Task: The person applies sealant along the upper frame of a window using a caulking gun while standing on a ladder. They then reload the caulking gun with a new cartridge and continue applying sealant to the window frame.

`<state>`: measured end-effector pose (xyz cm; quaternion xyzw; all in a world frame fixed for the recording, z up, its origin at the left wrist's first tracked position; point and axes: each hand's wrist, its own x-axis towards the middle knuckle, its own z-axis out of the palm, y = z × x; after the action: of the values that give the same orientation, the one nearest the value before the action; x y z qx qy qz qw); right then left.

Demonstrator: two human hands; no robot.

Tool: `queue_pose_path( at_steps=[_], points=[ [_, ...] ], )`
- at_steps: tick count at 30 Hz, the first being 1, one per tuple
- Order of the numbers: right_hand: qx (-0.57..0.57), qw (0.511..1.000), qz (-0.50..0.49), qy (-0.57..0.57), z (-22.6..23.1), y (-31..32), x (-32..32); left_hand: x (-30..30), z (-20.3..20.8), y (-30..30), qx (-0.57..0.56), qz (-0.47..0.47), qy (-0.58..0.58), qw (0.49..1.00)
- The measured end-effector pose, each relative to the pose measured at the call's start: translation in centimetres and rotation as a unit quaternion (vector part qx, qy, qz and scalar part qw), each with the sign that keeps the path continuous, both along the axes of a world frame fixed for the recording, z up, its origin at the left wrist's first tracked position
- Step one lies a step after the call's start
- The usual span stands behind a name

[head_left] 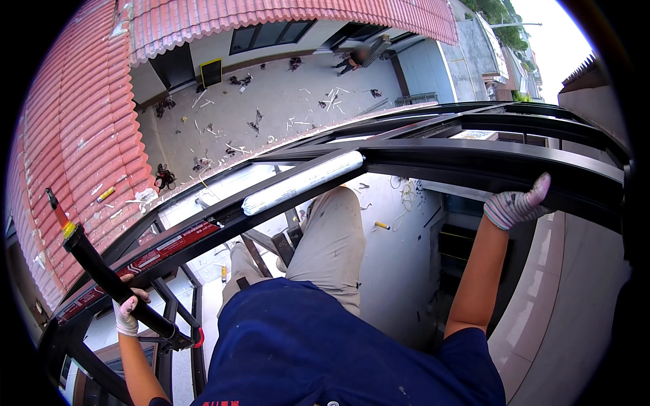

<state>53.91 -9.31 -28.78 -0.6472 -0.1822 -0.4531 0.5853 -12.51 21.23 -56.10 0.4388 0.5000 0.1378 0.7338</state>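
Left hand (128, 311): striped, light-coloured glove; forearm rising from the lower left edge; fingers wrapped around the barrel of a black caulking gun (107, 274). Gun held aslant, nozzle (58, 210) up and to the left, with red and yellow at its base; lower end, with a red curved part (198, 337), toward the person's body.

Right hand (511, 208): matching striped glove; arm reaching forward and outward, elbow bent; hand against the near side of a black metal beam (433, 162), one digit pointing upward. Remaining fingers partly hidden; whether they grip the beam cannot be told.

Silver-white foil sausage pack (305, 181): one, lying lengthwise along the top of the black frame, between the two hands, touched by neither.

Red printed strip (169, 246): on the frame, between the gun and the pack.

Beige trousers (328, 247) and navy shirt (298, 345): the person's own, behind the frame.

Yellow tube (382, 225): on the pale surface below.

Red tiled roof (81, 142): left, with another yellow tube (106, 194) lying on it.

Courtyard (230, 128): beyond, strewn with scraps; another person (350, 64) at its far side.
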Motion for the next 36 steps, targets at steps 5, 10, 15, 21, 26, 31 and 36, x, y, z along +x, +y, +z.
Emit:
queue_pose_path(
  at_steps=[5,10,15,21,26,31,36],
  points=[
    [0.0,1.0,0.0,0.027,-0.2,-0.9,0.2,0.0,0.0,0.0,0.0,0.002,0.0,1.0],
    [-0.02,1.0,0.0,-0.002,-0.2,-0.6,0.2,-0.7,-0.5,0.0,0.006,-0.02,-0.026,0.999],
    [-0.027,0.999,0.008,0.02,-0.1,-1.0,0.3,-0.9,-0.7,0.0,-0.005,0.001,-0.012,1.0],
    [-0.032,0.999,0.022,-0.015,0.1,0.8,-1.0,0.0,0.1,0.0,-0.007,0.004,-0.004,1.0],
    [-0.022,0.999,0.019,0.013,0.3,0.0,-0.5,-0.5,-0.2,0.1,-0.009,0.001,-0.013,1.0],
    [-0.01,1.0,0.02,0.019,0.4,0.3,-0.7,-0.5,-0.1,0.2,-0.008,-0.012,-0.013,1.0],
    [-0.005,0.999,0.022,0.024,0.3,0.2,-0.8,-0.1,0.1,0.2,-0.014,-0.005,-0.009,1.0]
  ],
)
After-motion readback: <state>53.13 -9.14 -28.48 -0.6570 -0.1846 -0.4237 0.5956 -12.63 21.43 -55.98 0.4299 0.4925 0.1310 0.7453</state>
